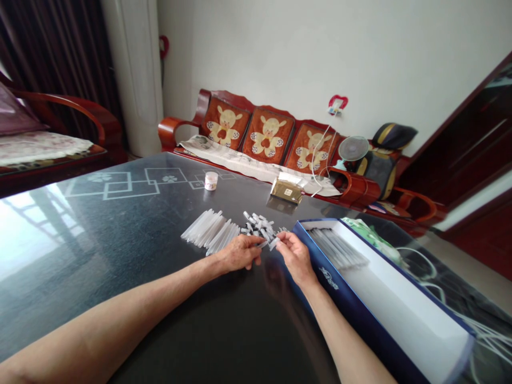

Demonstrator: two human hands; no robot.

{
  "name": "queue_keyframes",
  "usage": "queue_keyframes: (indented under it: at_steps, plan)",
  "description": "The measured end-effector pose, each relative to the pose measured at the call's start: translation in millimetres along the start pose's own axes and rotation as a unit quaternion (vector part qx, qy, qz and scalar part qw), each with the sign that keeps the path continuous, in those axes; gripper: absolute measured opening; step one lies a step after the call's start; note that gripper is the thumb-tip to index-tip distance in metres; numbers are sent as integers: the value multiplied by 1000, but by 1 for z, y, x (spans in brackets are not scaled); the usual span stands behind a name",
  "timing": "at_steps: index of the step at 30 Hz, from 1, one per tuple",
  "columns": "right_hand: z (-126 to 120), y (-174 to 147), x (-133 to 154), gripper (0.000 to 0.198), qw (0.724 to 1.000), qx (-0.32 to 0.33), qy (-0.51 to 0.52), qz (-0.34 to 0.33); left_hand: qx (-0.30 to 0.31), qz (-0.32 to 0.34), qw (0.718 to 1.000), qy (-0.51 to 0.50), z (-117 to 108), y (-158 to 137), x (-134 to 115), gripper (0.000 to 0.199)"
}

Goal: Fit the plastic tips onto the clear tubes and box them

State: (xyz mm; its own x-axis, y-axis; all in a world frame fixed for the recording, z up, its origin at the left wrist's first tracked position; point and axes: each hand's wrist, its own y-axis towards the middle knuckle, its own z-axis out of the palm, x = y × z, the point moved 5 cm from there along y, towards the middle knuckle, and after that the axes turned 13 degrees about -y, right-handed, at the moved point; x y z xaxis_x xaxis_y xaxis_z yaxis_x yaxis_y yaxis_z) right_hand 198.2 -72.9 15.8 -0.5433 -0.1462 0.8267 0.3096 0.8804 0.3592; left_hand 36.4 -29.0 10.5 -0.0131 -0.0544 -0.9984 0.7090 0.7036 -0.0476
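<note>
Head view, my left hand: bare left hand (240, 253), palm down over the worktop; fingers closed on a slim translucent plastic piece (262, 245) at their tips, thumb mostly hidden.
Head view, my right hand: bare right hand (296, 260), just beside the left; thumb and fingers pinching a small clear plastic piece (274, 244), the two held pieces close together but contact not legible.
Tubes: loose bundle of whitish translucent plastic tubes (204, 228), lying side by side in two overlapping groups, beyond my left wrist.
Small parts: heap of short clear-and-grey plastic parts (258, 223), some with black portions, directly beyond my fingertips.
Box: long open box, blue outside and white inside (408, 314), silvery lettering on its side, set at an angle beside my right forearm.
Box contents: row of slender grey translucent sticks (338, 248), at the far end of the box.
Worktop: dark, glossy worktop (160, 213) with pale interlocking squares.
Far side: small round white-and-pink tub (211, 181); gold tissue box (287, 190), white tissue showing.
Beyond the box: green-and-white soft package (372, 237); loose white cables (436, 288).
Background: reddish wooden sofa (170, 128), three orange-brown bear-patterned cushions (268, 134).
</note>
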Motion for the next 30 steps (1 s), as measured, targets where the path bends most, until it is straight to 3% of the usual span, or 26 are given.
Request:
queue_keyframes:
  at_steps: [4, 19, 25, 28, 30]
  plan:
    - [2, -2, -5, 25, 992, -7, 97, 75, 11, -17, 1000, 22, 4, -3, -3, 50]
    - [6, -4, -9, 29, 983, 16, 163, 88, 25, -11, 999, 36, 5, -6, -10, 47]
    - [12, -8, 1, 29, 987, 55, 132, 73, 36, 4, 998, 50, 3, -5, -6, 36]
    - [12, -8, 1, 29, 977, 78, 175, 95, 37, -5, 999, 32, 2, -3, -4, 22]
    - [12, -8, 0, 28, 964, 108, 216, 108, 37, -30, 999, 12, 1, -3, -3, 23]
